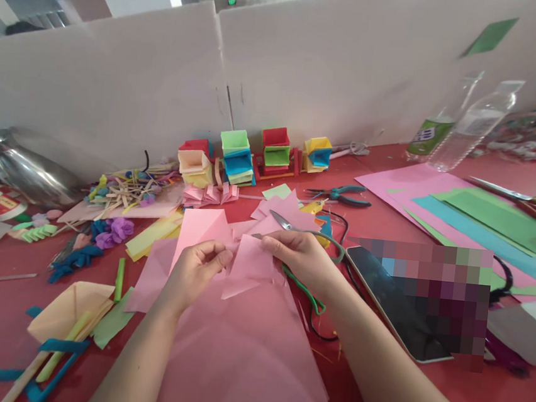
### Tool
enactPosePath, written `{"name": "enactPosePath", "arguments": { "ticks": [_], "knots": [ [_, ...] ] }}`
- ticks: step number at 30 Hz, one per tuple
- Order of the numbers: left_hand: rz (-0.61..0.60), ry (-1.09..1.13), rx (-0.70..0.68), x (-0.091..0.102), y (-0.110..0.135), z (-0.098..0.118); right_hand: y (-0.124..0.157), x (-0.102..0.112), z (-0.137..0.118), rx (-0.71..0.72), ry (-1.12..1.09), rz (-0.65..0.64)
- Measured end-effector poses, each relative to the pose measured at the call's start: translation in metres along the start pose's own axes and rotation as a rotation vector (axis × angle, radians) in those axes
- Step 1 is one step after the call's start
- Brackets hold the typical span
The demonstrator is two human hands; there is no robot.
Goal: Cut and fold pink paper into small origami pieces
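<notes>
My left hand is closed in a pinch on the edge of a small pink paper piece. Facing it, my right hand pinches a pink paper square between thumb and fingers. Scissors with green handles show around the right hand, one blade above the fingers; whether that hand also bears them I cannot tell. Beneath both hands spreads a large pink paper sheet, with a folded pink sheet behind the left hand.
Folded coloured paper boxes stand along the white partition. Pliers, a phone and coloured sheets lie to the right, near two plastic bottles. A metal kettle and paper scraps are left.
</notes>
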State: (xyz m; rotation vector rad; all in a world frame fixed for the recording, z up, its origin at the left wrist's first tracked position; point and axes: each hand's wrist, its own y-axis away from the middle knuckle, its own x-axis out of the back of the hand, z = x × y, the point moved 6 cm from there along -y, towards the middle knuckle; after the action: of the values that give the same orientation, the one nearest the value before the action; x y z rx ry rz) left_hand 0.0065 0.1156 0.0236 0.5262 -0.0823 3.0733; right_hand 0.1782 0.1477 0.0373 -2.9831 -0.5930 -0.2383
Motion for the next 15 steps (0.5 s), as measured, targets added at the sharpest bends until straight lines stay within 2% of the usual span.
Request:
{"name": "enactPosePath", "arguments": {
  "ticks": [7,11,15],
  "knots": [
    [0.032,-0.035,-0.01,0.007,-0.001,-0.003,-0.005,0.003,0.011,-0.059,-0.158,-0.027],
    [0.07,-0.028,-0.03,0.01,-0.002,-0.003,-0.005,0.003,0.007,0.005,-0.157,-0.036],
    [0.121,-0.026,-0.048,0.011,-0.002,-0.004,-0.003,0.004,0.0,0.068,-0.071,0.024]
  ]
}}
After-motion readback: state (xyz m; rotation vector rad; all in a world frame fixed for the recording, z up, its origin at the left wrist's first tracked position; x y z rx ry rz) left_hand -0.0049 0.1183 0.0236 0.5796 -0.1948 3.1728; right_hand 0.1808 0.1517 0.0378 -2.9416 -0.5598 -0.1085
